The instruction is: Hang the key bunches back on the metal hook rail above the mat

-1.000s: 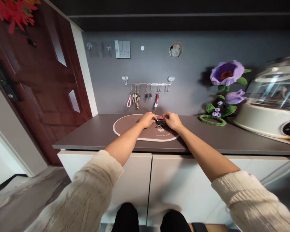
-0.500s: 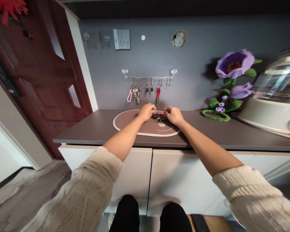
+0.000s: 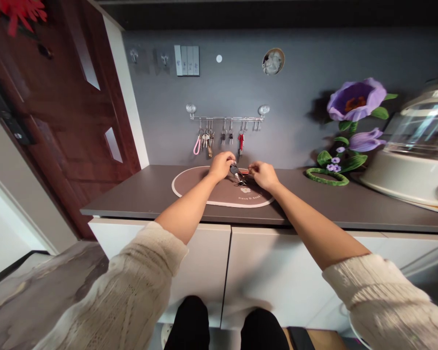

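Note:
My left hand (image 3: 222, 164) pinches a bunch of keys (image 3: 235, 170) just above the brown oval mat (image 3: 193, 187). The dark key heads hang below its fingertips. More keys or rings (image 3: 242, 182) lie on the mat between my hands. My right hand (image 3: 263, 174) is closed in a pinch over the mat's right part, beside something thin and red (image 3: 244, 172); what sits between its fingers is too small to make out. Behind, a clear hook rail (image 3: 226, 118) on the wall carries several sets of keys, one with a pink strap (image 3: 197, 145) and one red (image 3: 241, 142).
A purple fabric flower (image 3: 357, 99) on a green ring base stands right on the grey countertop (image 3: 131, 192). Beyond it is a cream appliance with a clear cover (image 3: 412, 150). A dark red door (image 3: 65, 112) is at the left. White cabinet doors (image 3: 263, 272) are below.
My left hand has risen slightly, lifting the keys so that they hang from its fingers. My right hand has stayed nearly in place. The view has shifted a little.

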`<state>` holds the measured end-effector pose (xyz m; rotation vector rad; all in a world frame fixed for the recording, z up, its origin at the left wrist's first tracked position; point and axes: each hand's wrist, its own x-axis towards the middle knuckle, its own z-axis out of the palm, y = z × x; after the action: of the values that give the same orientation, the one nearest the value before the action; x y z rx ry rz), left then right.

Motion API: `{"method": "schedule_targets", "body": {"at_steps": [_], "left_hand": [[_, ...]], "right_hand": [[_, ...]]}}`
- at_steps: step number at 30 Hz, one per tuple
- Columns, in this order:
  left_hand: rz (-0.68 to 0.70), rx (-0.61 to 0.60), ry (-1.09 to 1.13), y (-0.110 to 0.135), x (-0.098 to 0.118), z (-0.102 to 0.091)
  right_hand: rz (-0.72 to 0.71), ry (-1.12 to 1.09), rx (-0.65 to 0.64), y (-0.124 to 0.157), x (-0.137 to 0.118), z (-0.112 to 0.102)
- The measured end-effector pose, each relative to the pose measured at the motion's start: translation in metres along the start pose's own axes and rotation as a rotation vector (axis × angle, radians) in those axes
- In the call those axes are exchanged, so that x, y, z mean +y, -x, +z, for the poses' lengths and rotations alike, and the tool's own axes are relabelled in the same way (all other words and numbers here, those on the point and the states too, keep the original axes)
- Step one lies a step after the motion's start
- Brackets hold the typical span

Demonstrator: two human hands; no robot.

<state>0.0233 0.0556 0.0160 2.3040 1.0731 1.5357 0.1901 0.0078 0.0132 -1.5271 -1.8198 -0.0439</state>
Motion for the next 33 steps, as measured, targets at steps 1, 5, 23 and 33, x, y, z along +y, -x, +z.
{"method": "schedule_targets", "body": {"at_steps": [1, 5, 23, 33], "left_hand": [[-0.013, 0.014, 0.034, -0.001, 0.000, 0.000], [-0.060, 0.063, 0.172, -0.003, 0.002, -0.001], [-0.285, 0.069, 0.606, -0.001, 0.016, -0.005], [-0.284, -0.060, 0.680, 0.003, 0.023, -0.003]], "right_hand": [[-0.004, -0.006, 0.004, 0.000, 0.000, 0.000], [-0.024, -0.035, 0.028, 0.000, 0.000, 0.000], [-0.196, -0.267, 0.115, 0.005, -0.011, -0.004], [-0.217, -0.399, 0.089, 0.002, -0.009, -0.001]]}}
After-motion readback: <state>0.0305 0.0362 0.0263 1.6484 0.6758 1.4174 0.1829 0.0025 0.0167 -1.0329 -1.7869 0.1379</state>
